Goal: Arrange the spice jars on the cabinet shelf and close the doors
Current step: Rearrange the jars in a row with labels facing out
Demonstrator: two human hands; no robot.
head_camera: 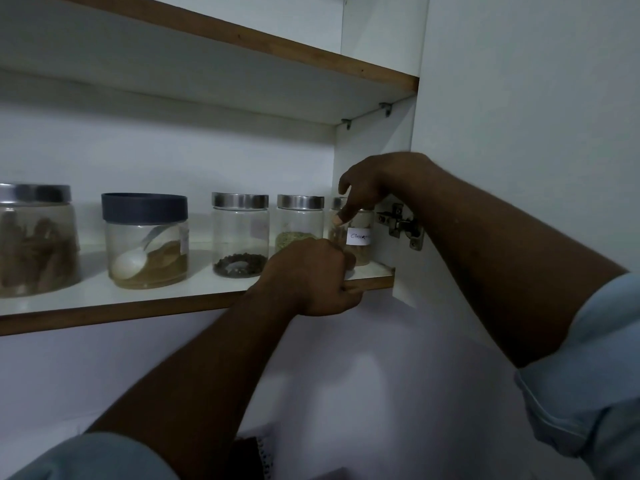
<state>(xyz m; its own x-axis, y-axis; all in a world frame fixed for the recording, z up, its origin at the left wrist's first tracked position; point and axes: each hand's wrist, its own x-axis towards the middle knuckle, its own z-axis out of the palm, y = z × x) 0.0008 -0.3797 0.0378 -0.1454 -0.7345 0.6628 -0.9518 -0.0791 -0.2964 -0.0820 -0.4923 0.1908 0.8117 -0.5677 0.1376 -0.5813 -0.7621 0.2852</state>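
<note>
right grip (pixel 360 192) loosely open, fingertips on labelled jar (pixel 351 233); left grip (pixel 311 275) curled on shelf edge (pixel 138 308)

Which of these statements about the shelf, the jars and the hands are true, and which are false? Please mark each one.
1. Five jars stand in a row on the shelf. True.
2. The jar with the dark lid holds a white spoon. True.
3. The right hand rests on the jar with the dark lid. False: it is at the rightmost jar, which has a white label, beside the door hinge.
4. The left hand is at the front edge of the shelf, near the right end. True.
5. All the jars have metal lids. False: one lid is dark, not metal.
6. The upper shelf is full of jars. False: no jars are seen there.
</note>
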